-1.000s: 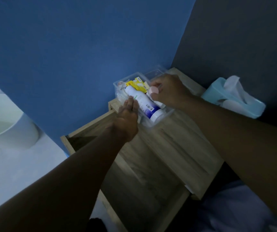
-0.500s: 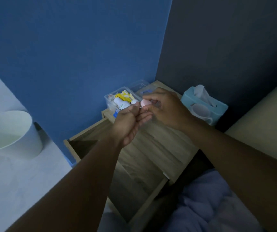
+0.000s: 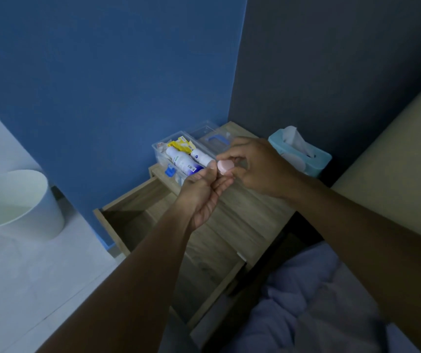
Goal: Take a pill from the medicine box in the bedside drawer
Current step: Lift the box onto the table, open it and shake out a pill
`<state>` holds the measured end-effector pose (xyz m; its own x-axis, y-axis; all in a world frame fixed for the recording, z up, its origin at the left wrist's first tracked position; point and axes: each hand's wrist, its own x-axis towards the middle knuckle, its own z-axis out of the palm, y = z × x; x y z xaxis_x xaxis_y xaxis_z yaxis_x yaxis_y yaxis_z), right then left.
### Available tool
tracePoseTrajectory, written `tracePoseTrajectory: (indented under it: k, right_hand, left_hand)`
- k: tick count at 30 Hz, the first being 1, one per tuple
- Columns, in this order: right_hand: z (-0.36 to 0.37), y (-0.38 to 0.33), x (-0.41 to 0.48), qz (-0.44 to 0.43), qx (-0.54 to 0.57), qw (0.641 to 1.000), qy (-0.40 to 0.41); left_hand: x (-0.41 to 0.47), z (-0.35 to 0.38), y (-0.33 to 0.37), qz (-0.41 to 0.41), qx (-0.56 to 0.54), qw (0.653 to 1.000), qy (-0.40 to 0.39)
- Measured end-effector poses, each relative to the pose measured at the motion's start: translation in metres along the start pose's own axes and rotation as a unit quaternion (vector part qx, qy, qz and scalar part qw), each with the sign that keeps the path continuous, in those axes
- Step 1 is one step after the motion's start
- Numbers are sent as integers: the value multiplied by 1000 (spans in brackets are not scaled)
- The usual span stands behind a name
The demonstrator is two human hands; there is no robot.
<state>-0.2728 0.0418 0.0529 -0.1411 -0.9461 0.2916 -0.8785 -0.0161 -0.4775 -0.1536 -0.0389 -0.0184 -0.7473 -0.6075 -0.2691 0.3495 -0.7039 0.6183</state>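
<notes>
A clear plastic medicine box stands open at the back of the bedside table top, holding white bottles and yellow packets. Its clear lid with a blue handle lies just behind it. My right hand grips a small container with a pink cap above the table. My left hand is held palm up right under the pink cap, fingers apart, touching the right hand's fingertips. No pill is visible. The drawer below is pulled out.
A teal tissue box sits at the table's back right corner. A white waste bin stands on the floor to the left. Blue bedding lies at lower right, against a beige headboard. Blue and dark walls meet behind the table.
My right hand lifted the pink-capped container out of the box and toward me. My left hand left the box and turned palm up beneath it. The view pulled back.
</notes>
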Motion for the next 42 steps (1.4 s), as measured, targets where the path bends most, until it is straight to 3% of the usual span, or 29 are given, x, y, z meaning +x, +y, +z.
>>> tracePoseTrajectory:
  k: [4,9,15,21,30,34,42]
  right_hand:
    - [-6,2,-5,80,150,985,-14]
    - [6,1,-6,108,-15,993,53]
    - [8,11,-9,49,58,996,-42]
    - [12,11,-7,92,-70,993,-1]
    - [14,11,-9,-13,-115,986,-116]
    - [10,13,-12,-32,-65,996,-51]
    - [35,49,-42,118,67,983,125]
  left_hand:
    - [1,0,1,2,-15,1000,7]
    - [2,-4,-4,-8,10,1000,9]
    - [3,-14,-14,-23,11,1000,14]
    - [2,-18,-21,-26,26,999,-27]
    - [1,-29,-31,-43,0,999,1]
    - [0,-38,-33,-47,-1,999,12]
    - [2,-45,-42,-56,31,998,-4]
